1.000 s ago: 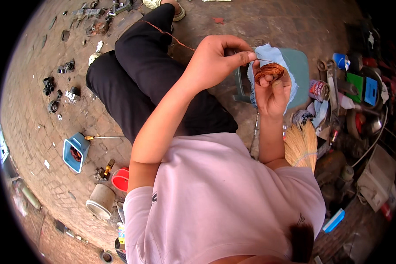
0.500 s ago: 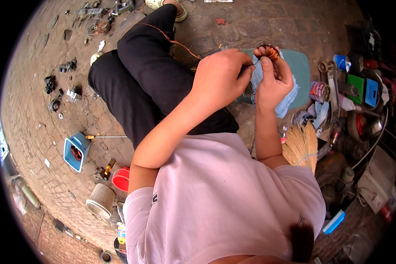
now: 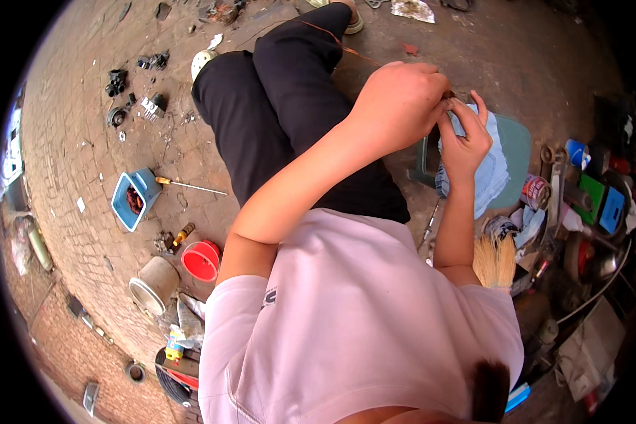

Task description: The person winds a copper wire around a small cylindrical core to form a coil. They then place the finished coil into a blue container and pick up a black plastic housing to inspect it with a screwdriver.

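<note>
My left hand (image 3: 401,106) is closed in a pinch, its knuckles towards me. A thin copper wire (image 3: 346,49) runs from beyond my legs up to this hand. My right hand (image 3: 466,141) meets it fingertip to fingertip, thumb and forefinger pinched and another finger raised. Between the fingertips a small dark part of the copper wire coil (image 3: 458,97) shows; the rest is hidden by the fingers. Below the hands are a light blue cloth (image 3: 493,166) and a green-grey stool (image 3: 517,145).
To the left on the brick floor stand a blue basket (image 3: 150,185) with copper-coloured coils, a long screwdriver (image 3: 191,186), a red bucket (image 3: 203,258) and a pale bucket (image 3: 159,279). Dark metal parts (image 3: 116,83) lie farther off. A straw broom (image 3: 495,261) and cluttered tools (image 3: 558,177) are at the right.
The view has shifted, so the surroundings sit farther right. My hands have come together, and the copper coil that showed plainly in my right hand is now mostly covered by fingers.
</note>
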Demonstrator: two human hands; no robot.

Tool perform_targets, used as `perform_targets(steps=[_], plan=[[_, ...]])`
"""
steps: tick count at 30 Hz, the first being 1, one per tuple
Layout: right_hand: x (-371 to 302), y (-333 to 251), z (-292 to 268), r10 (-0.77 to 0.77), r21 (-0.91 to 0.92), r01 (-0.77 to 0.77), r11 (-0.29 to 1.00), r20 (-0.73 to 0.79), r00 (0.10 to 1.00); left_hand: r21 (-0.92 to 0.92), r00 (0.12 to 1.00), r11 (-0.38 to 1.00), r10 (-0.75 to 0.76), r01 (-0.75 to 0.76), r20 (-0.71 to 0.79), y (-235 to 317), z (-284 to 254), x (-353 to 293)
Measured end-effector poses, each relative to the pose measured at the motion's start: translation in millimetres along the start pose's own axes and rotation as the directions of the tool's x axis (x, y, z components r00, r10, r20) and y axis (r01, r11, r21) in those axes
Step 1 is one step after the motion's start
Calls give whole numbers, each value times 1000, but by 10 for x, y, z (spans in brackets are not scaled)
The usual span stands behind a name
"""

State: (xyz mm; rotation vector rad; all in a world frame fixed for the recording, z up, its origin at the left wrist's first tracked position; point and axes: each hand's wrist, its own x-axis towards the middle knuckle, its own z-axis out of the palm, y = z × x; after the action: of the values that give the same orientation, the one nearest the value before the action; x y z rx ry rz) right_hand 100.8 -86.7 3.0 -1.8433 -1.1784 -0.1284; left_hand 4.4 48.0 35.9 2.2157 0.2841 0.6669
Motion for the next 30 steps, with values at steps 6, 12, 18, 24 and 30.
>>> perform_targets(steps=[6,12,18,24,30], plan=[[-11,-6,-118,282,668,-423,613,315,906,-390,993,913,-106,119,55,-166,-214,114],[281,75,61,381,960,-234,-153,276,883,-449,988,892,-117,58,-103,-262,-104,100],[750,-39,499,406,932,-185,310,46,913,-118,964,975,-207,188,-167,-256,-244,24],[853,-346,770,-6,305,114,946,-334,942,48,968,980,-180,191,-175,-377,-475,-36],[913,-136,640,-328,-93,315,945,-218,919,-176,971,970,-196,170,-140,-399,-703,-54]])
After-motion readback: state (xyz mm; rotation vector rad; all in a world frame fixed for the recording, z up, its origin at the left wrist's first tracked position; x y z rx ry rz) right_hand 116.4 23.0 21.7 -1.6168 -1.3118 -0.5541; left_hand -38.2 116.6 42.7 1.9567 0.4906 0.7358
